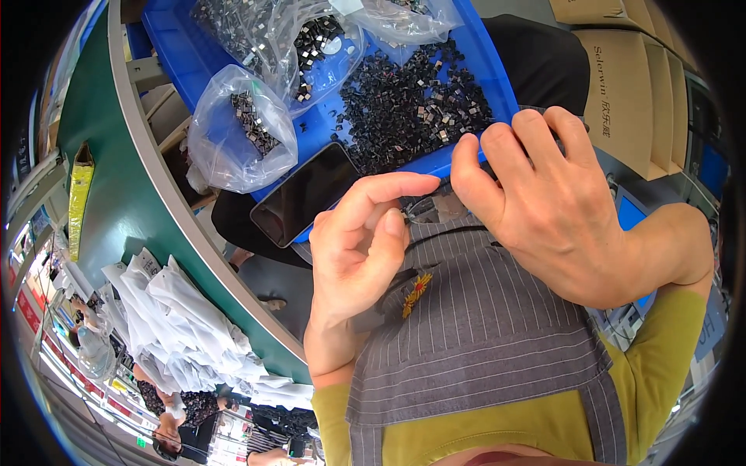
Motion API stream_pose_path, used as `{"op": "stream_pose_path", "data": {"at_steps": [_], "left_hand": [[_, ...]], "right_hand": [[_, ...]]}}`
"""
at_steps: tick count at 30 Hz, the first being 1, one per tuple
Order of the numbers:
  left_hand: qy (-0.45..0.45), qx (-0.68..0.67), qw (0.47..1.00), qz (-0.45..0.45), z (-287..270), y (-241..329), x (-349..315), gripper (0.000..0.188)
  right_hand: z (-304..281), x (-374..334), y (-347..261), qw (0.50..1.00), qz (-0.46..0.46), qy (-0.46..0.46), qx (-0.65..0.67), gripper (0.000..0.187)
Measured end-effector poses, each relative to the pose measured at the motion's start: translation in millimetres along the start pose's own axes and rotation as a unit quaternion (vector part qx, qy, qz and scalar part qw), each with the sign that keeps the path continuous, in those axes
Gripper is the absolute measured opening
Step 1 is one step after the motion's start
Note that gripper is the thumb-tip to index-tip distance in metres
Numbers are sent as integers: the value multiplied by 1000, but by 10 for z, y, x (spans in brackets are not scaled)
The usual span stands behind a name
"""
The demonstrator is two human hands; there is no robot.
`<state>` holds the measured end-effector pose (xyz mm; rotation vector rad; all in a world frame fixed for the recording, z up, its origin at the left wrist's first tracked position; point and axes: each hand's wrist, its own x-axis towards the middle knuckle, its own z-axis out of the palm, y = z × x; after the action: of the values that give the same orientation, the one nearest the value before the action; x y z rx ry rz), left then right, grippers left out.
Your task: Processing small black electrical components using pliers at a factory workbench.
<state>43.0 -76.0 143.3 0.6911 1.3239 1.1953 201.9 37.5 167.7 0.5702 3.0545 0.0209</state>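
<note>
My left hand (357, 245) is half closed above my lap, its index finger stretched toward my right hand and its thumb bent below. Anything small between its fingers cannot be made out. My right hand (548, 206) is raised at the near edge of a blue tray (315, 128), fingers curled and tips mostly hidden. A clear, crinkled plastic piece (443, 208) shows between the hands; which hand touches it is unclear. Many small black parts (396, 109), some with shiny metal faces, lie loose in the tray. A dark-screened phone (303, 194) leans on its near left corner.
Clear plastic bags of small parts, one open bag (245, 155) among them, lie in the tray. To the left curves a green table (148, 179) with white bags (186, 311) and a yellow strip (81, 198). Cardboard boxes (622, 101) stand at right. Other people are beyond the table.
</note>
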Motion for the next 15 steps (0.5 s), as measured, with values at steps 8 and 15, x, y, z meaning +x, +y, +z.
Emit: {"op": "stream_pose_path", "data": {"at_steps": [8, 15], "left_hand": [[54, -28, 998, 25, 80, -20, -49, 24], [66, -58, 996, 18, 66, -8, -82, 23]], "right_hand": [[-33, 8, -18, 1000, 13, 0, 0, 25], [8, 24, 20, 1000, 2, 22, 12, 23]]}}
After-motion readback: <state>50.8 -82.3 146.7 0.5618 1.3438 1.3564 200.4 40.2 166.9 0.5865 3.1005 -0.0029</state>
